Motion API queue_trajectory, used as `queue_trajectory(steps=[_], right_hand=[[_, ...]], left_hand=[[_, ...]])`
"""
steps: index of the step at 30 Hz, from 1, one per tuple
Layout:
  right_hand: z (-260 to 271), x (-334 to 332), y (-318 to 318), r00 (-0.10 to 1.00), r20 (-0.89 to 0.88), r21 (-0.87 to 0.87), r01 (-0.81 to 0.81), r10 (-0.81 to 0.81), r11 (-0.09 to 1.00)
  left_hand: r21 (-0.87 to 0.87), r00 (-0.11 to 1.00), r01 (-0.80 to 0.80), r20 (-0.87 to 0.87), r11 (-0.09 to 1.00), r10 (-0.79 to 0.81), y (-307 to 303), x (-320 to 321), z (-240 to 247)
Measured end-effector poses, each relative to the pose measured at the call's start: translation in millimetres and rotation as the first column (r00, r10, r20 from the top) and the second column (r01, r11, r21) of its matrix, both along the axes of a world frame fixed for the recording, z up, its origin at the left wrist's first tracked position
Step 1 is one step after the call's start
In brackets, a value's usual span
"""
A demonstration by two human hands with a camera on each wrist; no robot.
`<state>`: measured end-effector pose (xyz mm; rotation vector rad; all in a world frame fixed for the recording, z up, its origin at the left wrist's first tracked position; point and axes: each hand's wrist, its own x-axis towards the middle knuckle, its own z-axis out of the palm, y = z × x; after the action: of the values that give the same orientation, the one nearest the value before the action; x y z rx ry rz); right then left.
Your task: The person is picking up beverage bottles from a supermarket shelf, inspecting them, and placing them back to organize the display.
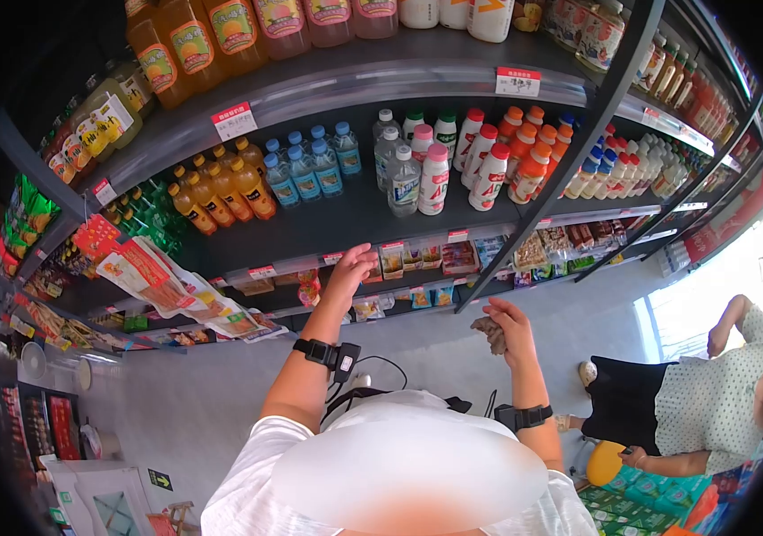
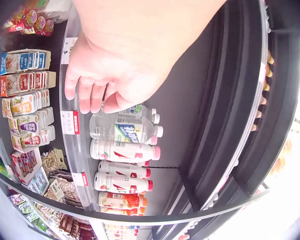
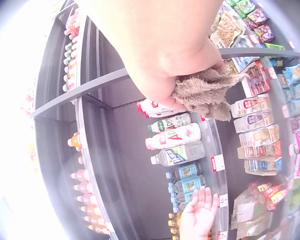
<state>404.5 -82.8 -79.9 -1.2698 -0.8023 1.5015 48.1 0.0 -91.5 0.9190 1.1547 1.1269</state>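
Where the shelf [image 1: 346,223] runs off to the left, leaflets [image 1: 167,286] hang below its front edge, and orange bottles [image 1: 221,192] stand on it in rows. Beside them are small water bottles [image 1: 306,170] with blue caps.

Near the middle, the left hand [image 1: 350,272] is raised to the shelf's front edge, by the price tags [image 2: 70,122]. Its fingers [image 2: 85,95] are straight and close together, and it holds nothing. Whether the fingertips touch the edge cannot be told. In the left wrist view, a clear bottle [image 2: 122,127] with a white cap stands on the shelf just beyond the fingers, apart from them. Next to it are white bottles [image 1: 433,179] with pink caps, and then ones with orange caps [image 1: 533,161].

Further right and lower, the right hand [image 1: 511,326] is held in front of the lower shelves, away from the bottles. Its fingers are curled round a brown cloth [image 3: 207,92], bunched up, with a loose fold hanging out of the fist. The cloth touches nothing but the hand.

At the far right, another person [image 1: 712,393] in a dotted top bends over green packs [image 1: 632,500] on the floor.
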Motion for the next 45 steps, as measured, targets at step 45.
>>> queue_trajectory(steps=[45], right_hand=[[102,-111,240,0.507,0.75,0.615,-0.302,-0.424,0.729]], left_hand=[[0.675,0.835,0.073,-0.444,0.734,0.326,127,45,44]])
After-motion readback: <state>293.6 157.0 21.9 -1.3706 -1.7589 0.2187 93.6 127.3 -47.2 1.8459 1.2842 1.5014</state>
